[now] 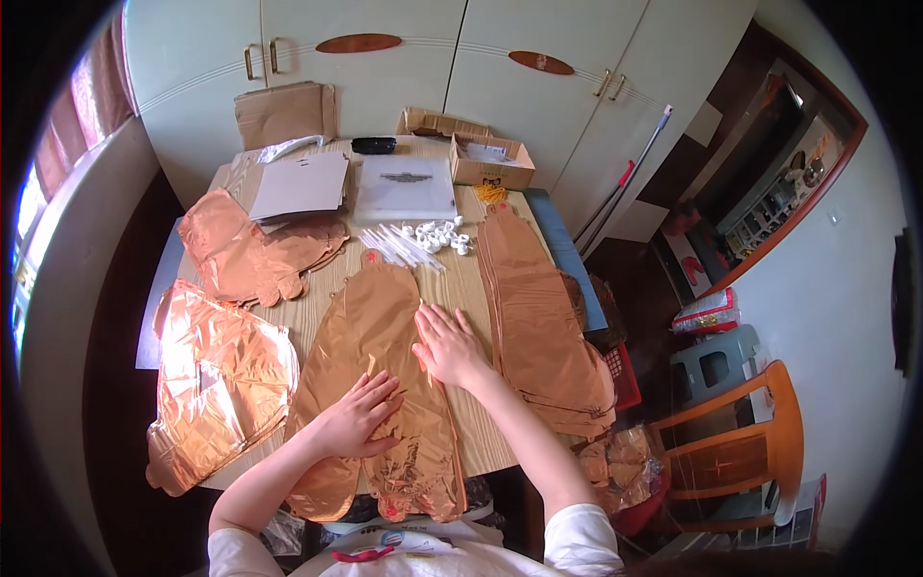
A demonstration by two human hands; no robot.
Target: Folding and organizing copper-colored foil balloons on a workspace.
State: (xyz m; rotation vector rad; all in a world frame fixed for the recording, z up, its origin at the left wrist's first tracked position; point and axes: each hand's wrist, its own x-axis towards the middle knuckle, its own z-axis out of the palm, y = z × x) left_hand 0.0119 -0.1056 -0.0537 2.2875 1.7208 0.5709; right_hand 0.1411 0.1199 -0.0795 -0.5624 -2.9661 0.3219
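Note:
A large flat rose-gold foil balloon lies lengthwise in front of me, its lower end hanging over the near table edge. My left hand rests palm down across its middle, fingers stretched. Farther up, at the balloon's right edge, my right hand lies flat with its fingers extended. Neither hand grips anything. Small strips of foil stick up beside the fingers of both hands. A stack of similar flat foil balloons is to the right. More crumpled foil balloons and a shiny foil balloon lie at the left.
Beyond the balloon are white plastic sticks and small white cups. Grey-white sheets, a pale flat pack, a black object and a cardboard box sit at the back. A wooden chair stands right.

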